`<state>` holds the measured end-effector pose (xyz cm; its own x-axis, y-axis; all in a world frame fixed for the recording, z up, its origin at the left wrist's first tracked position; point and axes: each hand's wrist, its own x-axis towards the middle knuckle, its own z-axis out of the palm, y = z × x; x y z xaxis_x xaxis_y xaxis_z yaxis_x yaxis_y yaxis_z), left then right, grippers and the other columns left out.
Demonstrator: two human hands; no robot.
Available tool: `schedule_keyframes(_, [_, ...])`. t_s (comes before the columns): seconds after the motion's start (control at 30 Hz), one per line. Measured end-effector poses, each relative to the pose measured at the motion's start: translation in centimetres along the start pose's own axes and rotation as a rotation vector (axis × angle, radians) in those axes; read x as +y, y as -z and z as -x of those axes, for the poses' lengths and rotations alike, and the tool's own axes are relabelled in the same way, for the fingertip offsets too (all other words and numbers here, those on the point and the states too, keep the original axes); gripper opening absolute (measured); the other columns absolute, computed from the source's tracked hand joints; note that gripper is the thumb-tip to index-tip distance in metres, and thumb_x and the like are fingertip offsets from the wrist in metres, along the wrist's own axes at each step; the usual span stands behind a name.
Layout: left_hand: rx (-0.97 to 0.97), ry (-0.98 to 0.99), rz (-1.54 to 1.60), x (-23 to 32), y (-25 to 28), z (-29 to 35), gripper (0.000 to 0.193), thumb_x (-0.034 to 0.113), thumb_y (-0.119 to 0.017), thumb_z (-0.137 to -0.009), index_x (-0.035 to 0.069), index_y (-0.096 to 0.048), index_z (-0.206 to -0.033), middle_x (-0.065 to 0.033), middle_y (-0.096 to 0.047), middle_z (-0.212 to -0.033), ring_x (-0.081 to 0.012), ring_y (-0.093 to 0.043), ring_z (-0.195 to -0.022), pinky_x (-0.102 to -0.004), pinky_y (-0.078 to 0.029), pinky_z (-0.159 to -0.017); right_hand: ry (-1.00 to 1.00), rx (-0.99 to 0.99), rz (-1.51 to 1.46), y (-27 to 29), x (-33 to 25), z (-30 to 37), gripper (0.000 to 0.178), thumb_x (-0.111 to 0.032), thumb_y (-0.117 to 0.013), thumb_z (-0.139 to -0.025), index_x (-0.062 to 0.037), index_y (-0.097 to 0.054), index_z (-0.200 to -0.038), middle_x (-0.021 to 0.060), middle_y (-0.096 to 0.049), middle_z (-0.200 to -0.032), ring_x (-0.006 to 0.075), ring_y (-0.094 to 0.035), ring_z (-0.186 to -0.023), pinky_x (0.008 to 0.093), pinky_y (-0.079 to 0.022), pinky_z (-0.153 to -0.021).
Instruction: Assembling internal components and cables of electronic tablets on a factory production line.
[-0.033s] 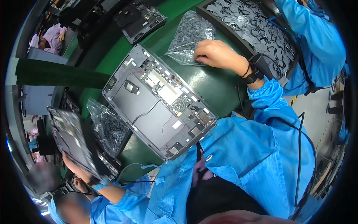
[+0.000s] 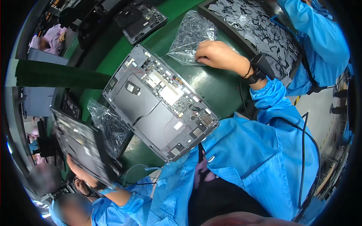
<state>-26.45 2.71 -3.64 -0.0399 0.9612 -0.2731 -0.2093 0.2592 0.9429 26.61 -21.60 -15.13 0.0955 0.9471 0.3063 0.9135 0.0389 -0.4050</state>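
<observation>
While the right hand (image 2: 220, 56) reaches out over the green table (image 2: 222, 92), its fingers curl down at the near edge of a clear plastic bag (image 2: 190, 32) full of small dark parts; the fingertips are bunched close together, but I can't tell whether they pinch the plastic, a part, or nothing. A black wristband (image 2: 257, 77) sits on that arm.

Over on the left, the left hand (image 2: 79, 168) is closed on the lower edge of a tilted laptop base (image 2: 81, 141), which it holds up off the table, its inside showing; most of the fingers are hidden behind it.

Between the two hands lies an open laptop base (image 2: 160, 109), turned at a slant, its circuit board (image 2: 169, 94) bare and a black cable (image 2: 151, 110) running across the grey shell. Its near corner comes right up to the blue jacket (image 2: 245, 150).

Just left of it is a second clear bag (image 2: 113, 132) of dark bits, and farther back another laptop base (image 2: 141, 22) rests on the table. Beside the first bag stands a dark tray (image 2: 226, 33) heaped with grey pieces, near a co-worker's blue sleeve (image 2: 320, 41).
</observation>
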Motion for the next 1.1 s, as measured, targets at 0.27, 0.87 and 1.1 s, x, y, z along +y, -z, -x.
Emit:
schedule_keyframes(0.27, [-0.249,0.061,0.004,-7.5,-12.9,10.1,0.028,0.024,-0.055,-0.099,0.002,-0.063,-0.113,-0.0066,-0.065,-0.111,-0.0152,-0.061,-0.102,-0.0286,-0.047,-0.092,0.067,0.023,0.174,-2.9,-0.7,-1.4,0.009,-0.012,-0.068,-0.080,-0.0052,-0.062,-0.082,0.0100,-0.056,-0.084,0.0316,-0.061,-0.086,0.0418,-0.050,-0.072])
schedule_keyframes(0.87, [-0.409,-0.829,-1.262,-1.5,-19.2,10.3,0.017,0.013,-0.064,-0.091,-0.001,-0.070,-0.100,-0.0136,-0.069,-0.088,-0.0210,-0.065,-0.073,-0.0313,-0.050,-0.067,-0.042,-0.046,0.128,-2.4,-1.1,-1.4,0.010,-0.010,-0.067,-0.081,-0.0051,-0.062,-0.088,0.0120,-0.058,-0.089,0.0334,-0.061,-0.086,0.0429,-0.050,-0.073])
schedule_keyframes(1.1, [-0.772,-1.605,-1.459,-6.2,-27.7,11.0,0.031,0.010,-0.066,-0.081,-0.006,-0.063,-0.107,-0.0168,-0.067,-0.108,-0.0294,-0.064,-0.096,-0.0374,-0.053,-0.082,-0.061,-0.014,0.079,-2.2,-0.8,-0.9,0.009,-0.010,-0.067,-0.081,-0.0044,-0.062,-0.086,0.0114,-0.058,-0.087,0.0327,-0.061,-0.084,0.0428,-0.051,-0.073])
